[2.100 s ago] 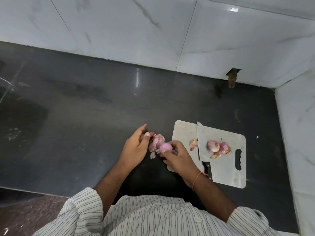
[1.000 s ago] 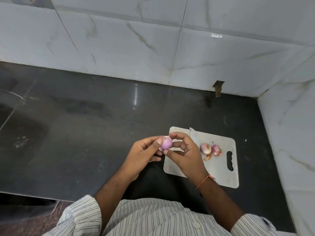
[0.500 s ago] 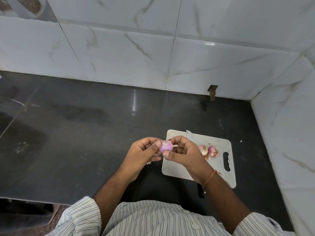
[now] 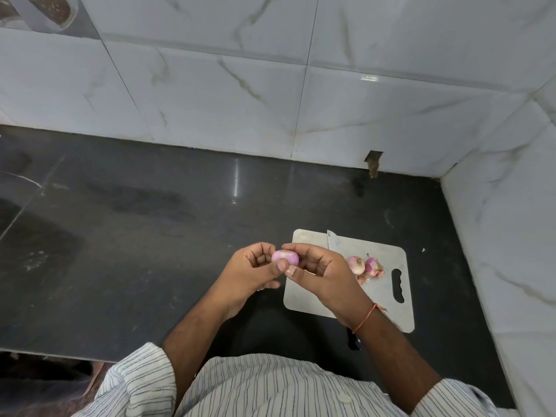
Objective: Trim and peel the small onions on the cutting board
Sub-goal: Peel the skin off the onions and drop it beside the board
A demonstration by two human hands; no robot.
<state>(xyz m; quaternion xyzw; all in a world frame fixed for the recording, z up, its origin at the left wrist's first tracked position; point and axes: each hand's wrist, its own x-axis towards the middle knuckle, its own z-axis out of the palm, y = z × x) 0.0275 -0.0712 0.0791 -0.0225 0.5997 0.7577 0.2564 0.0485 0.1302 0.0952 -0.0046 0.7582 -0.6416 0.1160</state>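
A small pink peeled onion (image 4: 285, 256) is held in the air just left of the pale cutting board (image 4: 388, 299). My left hand (image 4: 251, 272) pinches it with thumb and curled fingers, and my right hand (image 4: 319, 270) grips it from the right side. Two more small onions (image 4: 356, 264) (image 4: 373, 266) lie on the board with bits of skin beside them. A cleaver lies across the board; its blade tip (image 4: 332, 240) shows behind my right hand and its dark handle end (image 4: 352, 341) shows beyond the board's near edge.
The board lies on a dark stone counter (image 4: 150, 236), close to the white marble side wall (image 4: 505, 236) on the right. A tiled back wall (image 4: 240, 100) runs behind. The counter's front edge is near my striped shirt (image 4: 270, 389).
Both hands lifted the peeled onion up from the peel scraps on the counter left of the board and now hold it between them. The camera view tilted upward.
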